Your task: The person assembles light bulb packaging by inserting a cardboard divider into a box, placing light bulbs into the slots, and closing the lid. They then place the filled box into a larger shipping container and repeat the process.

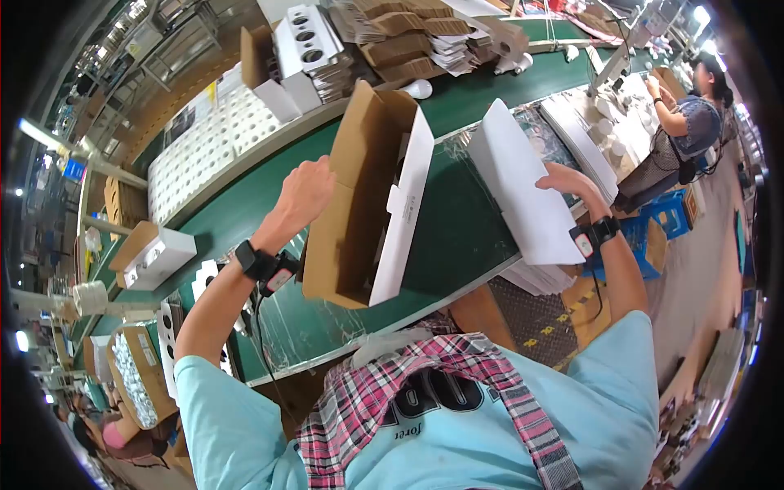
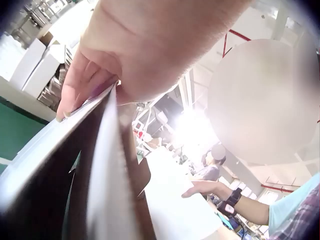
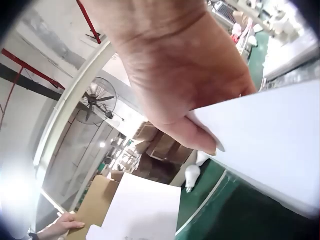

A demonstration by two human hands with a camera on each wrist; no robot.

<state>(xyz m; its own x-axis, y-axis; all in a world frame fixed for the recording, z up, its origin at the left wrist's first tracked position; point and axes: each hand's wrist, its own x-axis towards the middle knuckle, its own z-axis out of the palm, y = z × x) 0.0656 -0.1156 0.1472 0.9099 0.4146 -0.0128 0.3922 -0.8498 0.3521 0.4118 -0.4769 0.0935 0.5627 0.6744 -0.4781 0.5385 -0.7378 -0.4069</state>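
Note:
My left hand grips the upper left wall of an opened carton, brown inside and white outside. The carton stands tilted over the green work surface, and its dark inside shows no clear contents. In the left wrist view, the fingers lie over the white outer face at the rim. To the right, my right hand pinches the edge of a flat white carton, its thumb on the near white face and the other fingers hidden behind the sheet.
Flat brown cardboard pieces are piled beyond the belt, beside a light bulb. White perforated trays line the far left side. A small white box stands at left. Another person works at the right, near blue crates.

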